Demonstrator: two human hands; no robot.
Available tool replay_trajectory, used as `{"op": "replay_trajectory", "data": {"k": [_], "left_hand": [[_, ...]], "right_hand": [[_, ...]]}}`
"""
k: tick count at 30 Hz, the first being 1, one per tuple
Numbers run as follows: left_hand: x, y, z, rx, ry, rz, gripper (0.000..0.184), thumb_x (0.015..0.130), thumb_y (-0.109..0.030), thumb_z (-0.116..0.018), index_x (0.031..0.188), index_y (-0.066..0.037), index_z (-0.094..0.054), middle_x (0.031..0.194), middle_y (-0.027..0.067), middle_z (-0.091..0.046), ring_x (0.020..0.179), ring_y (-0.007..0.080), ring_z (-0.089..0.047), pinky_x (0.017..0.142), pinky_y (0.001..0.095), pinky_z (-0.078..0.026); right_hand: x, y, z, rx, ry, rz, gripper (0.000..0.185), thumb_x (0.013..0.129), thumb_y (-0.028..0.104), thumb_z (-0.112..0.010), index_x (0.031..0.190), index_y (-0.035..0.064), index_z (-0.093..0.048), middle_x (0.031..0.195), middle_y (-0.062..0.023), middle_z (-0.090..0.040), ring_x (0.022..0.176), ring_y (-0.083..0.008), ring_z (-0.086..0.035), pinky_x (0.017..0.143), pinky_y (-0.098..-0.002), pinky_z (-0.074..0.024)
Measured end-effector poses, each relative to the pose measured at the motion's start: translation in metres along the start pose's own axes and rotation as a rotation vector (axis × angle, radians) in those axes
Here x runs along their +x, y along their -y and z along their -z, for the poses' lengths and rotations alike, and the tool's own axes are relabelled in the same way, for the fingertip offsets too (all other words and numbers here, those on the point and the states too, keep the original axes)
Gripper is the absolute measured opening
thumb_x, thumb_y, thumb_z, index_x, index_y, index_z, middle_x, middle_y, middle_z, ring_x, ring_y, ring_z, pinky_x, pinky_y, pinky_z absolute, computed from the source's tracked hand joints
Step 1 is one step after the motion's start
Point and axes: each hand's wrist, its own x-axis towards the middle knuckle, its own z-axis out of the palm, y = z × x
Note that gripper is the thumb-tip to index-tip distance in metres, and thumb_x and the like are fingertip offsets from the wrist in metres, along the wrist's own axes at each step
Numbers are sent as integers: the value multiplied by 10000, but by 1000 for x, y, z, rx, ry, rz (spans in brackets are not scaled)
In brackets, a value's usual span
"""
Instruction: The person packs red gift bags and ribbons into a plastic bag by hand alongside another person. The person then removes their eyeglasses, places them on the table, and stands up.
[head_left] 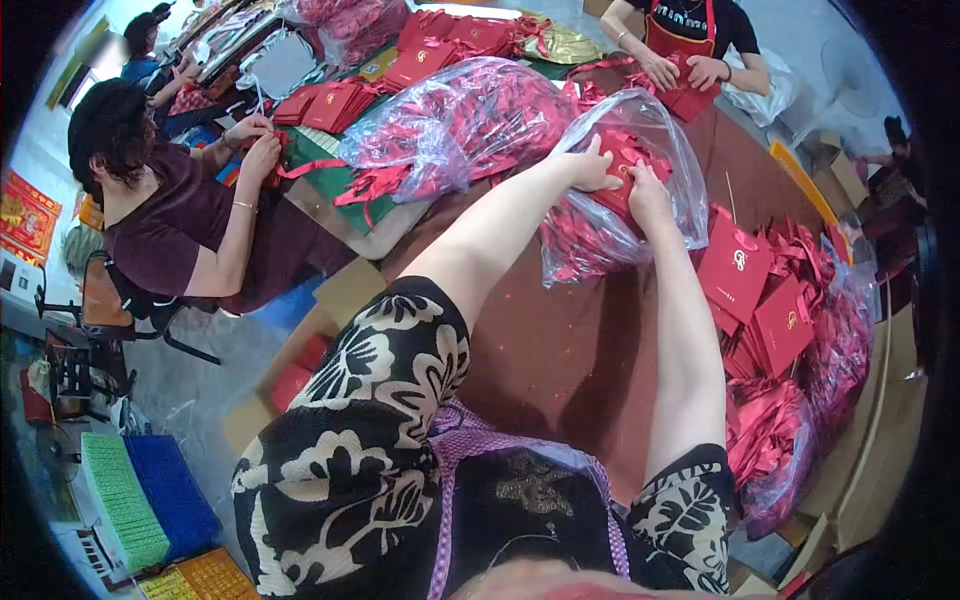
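Both arms stretch forward over the round table to a clear plastic bag (672, 125). At its mouth is a bundle of small red gift bags (624, 160) with ribbons. My left hand (588, 167) is at the bundle's left edge, its fingers spread apart. On the other side my right hand (652, 198) closes on the red gift bags, thumb on top and fingers partly hidden. More red ribbons (590, 240) press against the plastic below my hands.
The brown tabletop (540, 340) lies before me. A large plastic sack (460, 125) of red items stands left of my hands; piled red bags (770, 320) lie at right. One co-worker (190, 210) sits at left, another (690, 50) works across the table. Cardboard boxes (880, 410) line the right.
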Motion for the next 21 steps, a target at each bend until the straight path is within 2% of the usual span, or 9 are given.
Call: {"op": "replay_trajectory", "data": {"k": [1,6,12,13,15,16,18,19,21], "left_hand": [[-1,-1,1,-135,-22,55,465,906,-428,-268,1331,-242,-300,1372,237,-207,1238,514,-149,1012,588,-122],[2,1,-4,72,-53,-53,420,917,-361,-252,1308,-245,-351,1320,307,-252,1200,507,-259,1021,586,-53],[6,7,-17,-85,-50,15,421,910,-390,-269,1299,-259,-365,1339,292,-231,1221,521,-189,1031,559,-52],[6,6,-23,-309,-193,152,418,907,-398,-278,1293,-265,-371,1339,289,-234,1224,526,-169,1034,549,-67],[16,7,-21,-347,-174,134,453,890,-429,-315,1291,-225,-373,1343,289,-228,1241,515,-125,1043,512,-93],[8,9,-8,-148,-32,-18,501,876,-452,-342,1295,-179,-369,1347,291,-218,1255,500,-103,1050,485,-105],[-11,0,10,-332,-28,37,706,834,-504,-407,1275,38,-307,1362,312,-144,1291,427,-66,1054,411,-147],[-4,0,-6,-606,-187,223,724,841,-493,-411,1301,44,-254,1356,336,-106,1285,433,-86,1048,416,-164],[6,10,-10,-510,-118,167,762,839,-502,-415,1324,45,-199,1350,358,-42,1281,430,-108,1048,405,-168]], "right_hand": [[0,-1,0,1,6,-2,340,826,112,-327,1089,43,-531,1270,-184,-420,1204,-310,-376,982,-431,-301],[0,1,2,-76,-18,50,304,857,104,-339,1069,29,-542,1223,-212,-446,1146,-341,-424,946,-400,-359],[1,1,-4,-16,-62,49,306,831,107,-348,1044,38,-556,1199,-203,-474,1133,-331,-441,937,-410,-361],[0,2,1,-27,-57,38,311,808,107,-361,1041,58,-562,1201,-189,-481,1140,-315,-442,939,-415,-358],[-1,-2,-5,-30,-221,169,257,796,132,-388,934,50,-590,1027,-190,-563,971,-337,-536,838,-417,-428],[4,3,1,1,-72,70,250,792,145,-397,906,55,-601,990,-184,-572,941,-333,-545,818,-424,-431],[-2,11,11,56,-18,1,297,810,141,-371,982,86,-607,1036,-167,-566,982,-295,-538,830,-387,-425],[-5,7,8,82,-79,56,301,811,141,-369,985,86,-607,1047,-177,-561,989,-299,-533,845,-387,-419],[-3,14,11,-11,-12,-41,306,821,150,-363,1002,72,-597,1114,-183,-535,1070,-307,-493,904,-381,-391]]}}
